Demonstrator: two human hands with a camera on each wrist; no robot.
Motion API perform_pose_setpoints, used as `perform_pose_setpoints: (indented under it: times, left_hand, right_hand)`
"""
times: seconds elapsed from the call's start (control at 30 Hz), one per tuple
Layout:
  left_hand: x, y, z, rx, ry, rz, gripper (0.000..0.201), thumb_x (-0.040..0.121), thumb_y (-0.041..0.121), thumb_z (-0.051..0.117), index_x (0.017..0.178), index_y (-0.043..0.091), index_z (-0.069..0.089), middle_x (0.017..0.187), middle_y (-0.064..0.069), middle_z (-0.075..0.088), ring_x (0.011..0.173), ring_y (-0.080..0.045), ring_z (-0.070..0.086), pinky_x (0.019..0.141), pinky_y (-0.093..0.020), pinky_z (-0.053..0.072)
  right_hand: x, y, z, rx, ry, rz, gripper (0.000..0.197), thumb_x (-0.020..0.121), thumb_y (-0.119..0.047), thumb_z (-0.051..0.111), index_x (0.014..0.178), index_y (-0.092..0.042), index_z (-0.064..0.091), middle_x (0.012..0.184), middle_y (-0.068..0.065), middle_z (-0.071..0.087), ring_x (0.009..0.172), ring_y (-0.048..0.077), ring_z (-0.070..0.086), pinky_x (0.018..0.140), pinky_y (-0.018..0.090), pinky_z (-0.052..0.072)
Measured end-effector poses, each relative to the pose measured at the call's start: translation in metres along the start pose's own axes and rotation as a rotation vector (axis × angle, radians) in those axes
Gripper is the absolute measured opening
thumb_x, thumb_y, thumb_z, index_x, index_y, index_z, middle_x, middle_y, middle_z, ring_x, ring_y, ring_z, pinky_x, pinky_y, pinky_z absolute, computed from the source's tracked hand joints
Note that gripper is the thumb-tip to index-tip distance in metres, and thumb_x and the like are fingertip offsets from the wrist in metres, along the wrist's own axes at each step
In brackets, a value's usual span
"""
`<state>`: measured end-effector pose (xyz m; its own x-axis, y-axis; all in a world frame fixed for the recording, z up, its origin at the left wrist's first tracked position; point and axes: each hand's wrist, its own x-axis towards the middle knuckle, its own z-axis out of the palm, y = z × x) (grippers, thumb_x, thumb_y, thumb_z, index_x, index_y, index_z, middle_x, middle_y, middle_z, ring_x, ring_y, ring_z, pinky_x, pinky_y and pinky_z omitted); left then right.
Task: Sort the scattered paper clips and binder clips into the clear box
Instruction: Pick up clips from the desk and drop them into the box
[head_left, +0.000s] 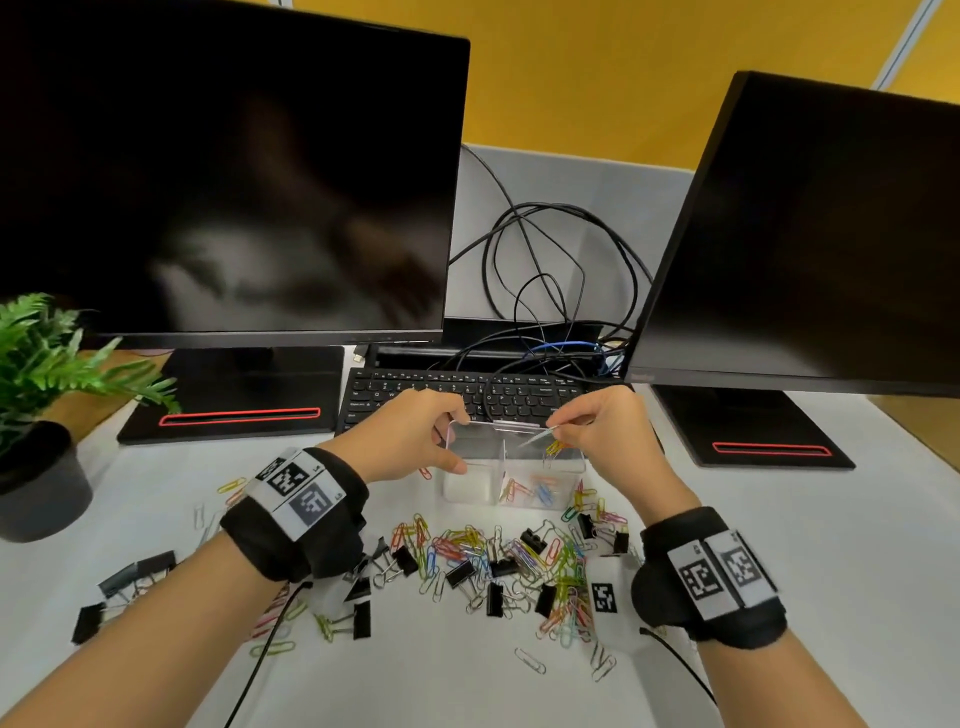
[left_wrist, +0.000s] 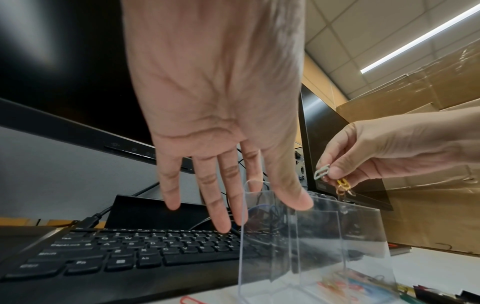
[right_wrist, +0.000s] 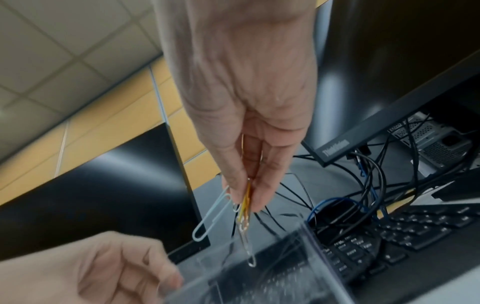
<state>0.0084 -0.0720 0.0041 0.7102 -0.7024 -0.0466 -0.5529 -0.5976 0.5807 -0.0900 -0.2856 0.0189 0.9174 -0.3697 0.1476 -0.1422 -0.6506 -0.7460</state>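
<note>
The clear box (head_left: 470, 486), split by a divider, stands on the white table just in front of the keyboard. My left hand (head_left: 451, 441) grips its left end, thumb on the near wall and fingers on the far rim (left_wrist: 324, 236). My right hand (head_left: 563, 428) pinches a small bunch of paper clips (head_left: 553, 448) above the right compartment; a white clip (right_wrist: 211, 216) and yellow ones (right_wrist: 245, 205) hang from the fingertips. Several coloured paper clips (head_left: 535, 491) lie in the right compartment. The left compartment looks bare. A pile of paper clips and black binder clips (head_left: 493, 561) is scattered nearer me.
A black keyboard (head_left: 415, 389) lies right behind the box. Two dark monitors on black bases (head_left: 234, 395) flank it, with tangled cables (head_left: 561, 291) between them. A potted plant (head_left: 36, 467) stands at the left edge. More binder clips (head_left: 124, 577) lie at the near left.
</note>
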Motion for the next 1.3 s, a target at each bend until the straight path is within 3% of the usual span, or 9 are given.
perform_pose_setpoints:
  times: [0.1, 0.23, 0.47, 0.63, 0.8, 0.87, 1.0, 1.13, 1.3]
  left_hand:
    - [0.001, 0.000, 0.000, 0.001, -0.004, 0.006, 0.048, 0.073, 0.030, 0.082, 0.115, 0.019, 0.060, 0.095, 0.000, 0.065, 0.089, -0.019, 0.063, 0.084, -0.039, 0.054]
    - [0.001, 0.001, -0.001, -0.001, -0.001, -0.001, 0.049, 0.073, 0.029, 0.081, 0.115, 0.018, 0.060, 0.095, -0.001, 0.065, 0.089, -0.019, 0.063, 0.084, -0.039, 0.055]
    - [-0.002, 0.004, 0.000, 0.018, 0.010, -0.006, 0.048, 0.073, 0.028, 0.082, 0.115, 0.018, 0.060, 0.094, 0.001, 0.064, 0.088, -0.017, 0.063, 0.084, -0.039, 0.054]
    - [-0.003, 0.007, 0.001, 0.015, 0.028, -0.018, 0.049, 0.072, 0.025, 0.083, 0.115, 0.016, 0.061, 0.091, 0.001, 0.065, 0.087, -0.018, 0.064, 0.085, -0.042, 0.054]
    - [-0.005, 0.008, 0.003, 0.019, 0.033, -0.040, 0.050, 0.072, 0.024, 0.083, 0.116, 0.017, 0.061, 0.093, 0.002, 0.065, 0.087, -0.017, 0.064, 0.085, -0.040, 0.055]
    - [-0.005, 0.009, 0.003, 0.012, 0.034, -0.046, 0.050, 0.072, 0.023, 0.083, 0.117, 0.017, 0.061, 0.094, 0.002, 0.065, 0.088, -0.017, 0.065, 0.086, -0.040, 0.055]
    - [-0.005, 0.011, 0.003, 0.007, 0.036, -0.049, 0.050, 0.071, 0.022, 0.083, 0.116, 0.016, 0.061, 0.095, 0.000, 0.066, 0.087, -0.018, 0.065, 0.086, -0.042, 0.055]
    - [-0.004, 0.011, 0.003, 0.011, 0.036, -0.051, 0.049, 0.071, 0.022, 0.083, 0.115, 0.017, 0.061, 0.095, 0.000, 0.067, 0.085, -0.018, 0.066, 0.085, -0.041, 0.055]
    - [-0.005, 0.012, 0.002, 0.017, 0.036, -0.051, 0.050, 0.071, 0.022, 0.083, 0.116, 0.016, 0.061, 0.095, 0.001, 0.067, 0.086, -0.018, 0.066, 0.085, -0.039, 0.056]
  right_hand:
    - [-0.003, 0.005, 0.003, -0.044, 0.023, -0.020, 0.016, 0.080, 0.003, 0.068, 0.080, -0.010, 0.078, 0.079, 0.006, 0.073, 0.068, 0.015, 0.066, 0.055, 0.007, 0.047]
    - [-0.006, 0.007, -0.002, -0.030, -0.003, -0.044, 0.015, 0.083, 0.000, 0.067, 0.086, -0.010, 0.078, 0.086, 0.004, 0.074, 0.074, 0.006, 0.065, 0.062, 0.005, 0.047]
    - [-0.020, 0.029, -0.036, -0.093, -0.004, 0.114, 0.029, 0.081, 0.000, 0.069, 0.109, -0.009, 0.070, 0.095, 0.004, 0.068, 0.091, 0.017, 0.064, 0.079, 0.022, 0.045]
    - [-0.034, 0.061, -0.064, -0.307, -0.180, 0.363, 0.045, 0.074, -0.003, 0.077, 0.116, -0.012, 0.064, 0.106, 0.009, 0.062, 0.089, 0.022, 0.058, 0.058, 0.022, 0.041]
    - [-0.048, 0.074, -0.084, -0.473, -0.346, 0.547, 0.055, 0.072, -0.006, 0.079, 0.122, -0.012, 0.057, 0.126, 0.008, 0.051, 0.108, 0.028, 0.053, 0.086, 0.038, 0.051]
    - [-0.054, 0.073, -0.090, -0.561, -0.437, 0.593, 0.059, 0.072, -0.013, 0.081, 0.124, -0.008, 0.055, 0.124, 0.008, 0.052, 0.106, 0.026, 0.053, 0.088, 0.037, 0.051]
    - [-0.056, 0.076, -0.087, -0.639, -0.552, 0.650, 0.068, 0.063, -0.028, 0.087, 0.119, -0.009, 0.054, 0.092, 0.003, 0.060, 0.090, 0.022, 0.062, 0.077, 0.034, 0.051]
    - [-0.057, 0.074, -0.074, -0.678, -0.569, 0.604, 0.066, 0.062, -0.026, 0.087, 0.114, -0.012, 0.050, 0.099, 0.004, 0.061, 0.093, 0.023, 0.064, 0.087, 0.039, 0.054]
    - [-0.058, 0.074, -0.056, -0.596, -0.466, 0.493, 0.042, 0.072, -0.008, 0.076, 0.107, -0.010, 0.053, 0.106, 0.009, 0.061, 0.093, 0.026, 0.064, 0.085, 0.040, 0.056]
